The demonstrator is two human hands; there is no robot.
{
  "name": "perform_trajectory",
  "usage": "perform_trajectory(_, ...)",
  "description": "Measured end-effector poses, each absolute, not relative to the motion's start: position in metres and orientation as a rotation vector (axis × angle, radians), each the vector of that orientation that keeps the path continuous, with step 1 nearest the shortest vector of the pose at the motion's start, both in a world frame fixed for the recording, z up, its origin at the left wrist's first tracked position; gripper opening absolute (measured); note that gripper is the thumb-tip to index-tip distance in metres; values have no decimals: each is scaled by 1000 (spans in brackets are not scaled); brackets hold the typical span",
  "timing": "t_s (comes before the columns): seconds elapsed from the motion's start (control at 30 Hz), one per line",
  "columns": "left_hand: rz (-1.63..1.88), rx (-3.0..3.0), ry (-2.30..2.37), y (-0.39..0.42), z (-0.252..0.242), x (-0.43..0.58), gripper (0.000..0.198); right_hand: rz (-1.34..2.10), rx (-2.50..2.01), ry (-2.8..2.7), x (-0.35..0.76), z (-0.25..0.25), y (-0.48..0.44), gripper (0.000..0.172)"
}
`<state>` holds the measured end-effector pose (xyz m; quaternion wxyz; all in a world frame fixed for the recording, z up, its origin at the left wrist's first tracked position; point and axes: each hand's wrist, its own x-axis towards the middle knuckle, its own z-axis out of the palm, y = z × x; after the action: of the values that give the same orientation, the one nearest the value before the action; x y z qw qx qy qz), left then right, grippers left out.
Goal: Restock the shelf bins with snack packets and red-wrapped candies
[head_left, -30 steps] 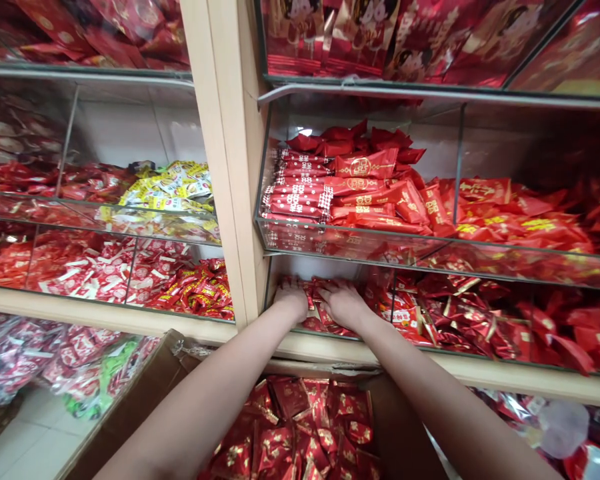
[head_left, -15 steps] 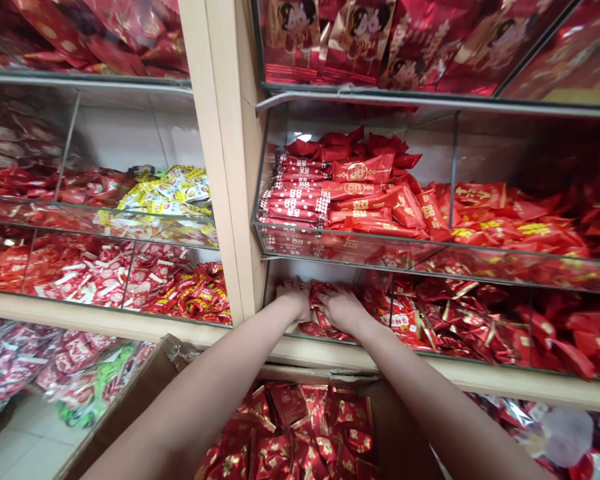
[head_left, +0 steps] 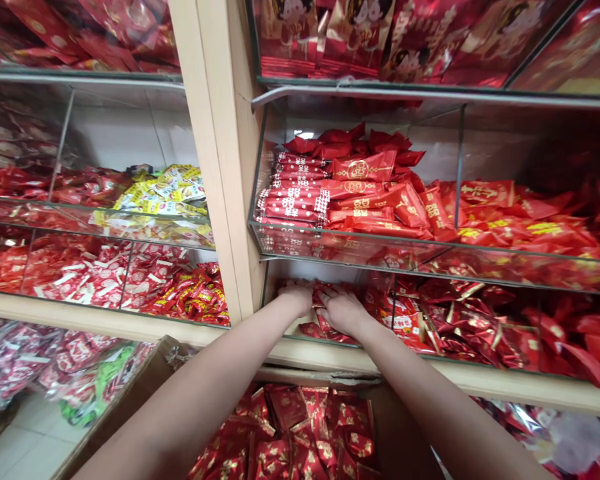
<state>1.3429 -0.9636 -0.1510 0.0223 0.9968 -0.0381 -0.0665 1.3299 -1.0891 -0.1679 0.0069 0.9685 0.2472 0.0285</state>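
Both my hands reach into the left compartment of the lower right shelf. My right hand (head_left: 344, 311) lies over small red candy packets (head_left: 325, 325), its fingers spread and touching them. Beside it, on the left, my left hand (head_left: 299, 298) is against the same packets; its fingertips are hidden in the compartment's shade. Below my forearms stands an open cardboard box (head_left: 405, 427) holding many red packets with gold print (head_left: 305, 433).
A clear shelf bin (head_left: 355, 243) with red wrapped sweets hangs just above my hands. A wooden post (head_left: 225, 167) divides the shelves. Red packets (head_left: 475, 323) fill the compartments to the right. Bagged sweets (head_left: 20, 360) lie low on the left.
The view has shifted slightly. My left hand has turned a little, so its fingers show less. My right hand stays on the packets.
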Motion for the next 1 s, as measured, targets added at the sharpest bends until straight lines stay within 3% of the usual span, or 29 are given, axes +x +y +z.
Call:
perform_trajectory(0.13,-113,3101,-47,-965,-151,1344,42,90,3047,735,1331,-169,-1090,49)
perform_trajectory(0.3,-29,3093,-30,-968,-150,1339,47,173,3062,699,1330,-168,-1090,48)
perform_trajectory(0.43,-53,3032,-399,-967,-153,1330,62,189,3029,621,1330,-167,-1091,41)
perform_trajectory(0.57,-162,2973,-543,-968,-159,1331,54,143,3030,527,1335,-168,-1093,43)
perform_trajectory(0.8,-93,2980,-526,-967,-162,1335,55,130,3038,528,1339,-172,-1095,46)
perform_trajectory(1.0,-7,2867,-418,-965,-160,1331,41,213,3110,306,1336,-178,-1098,47)
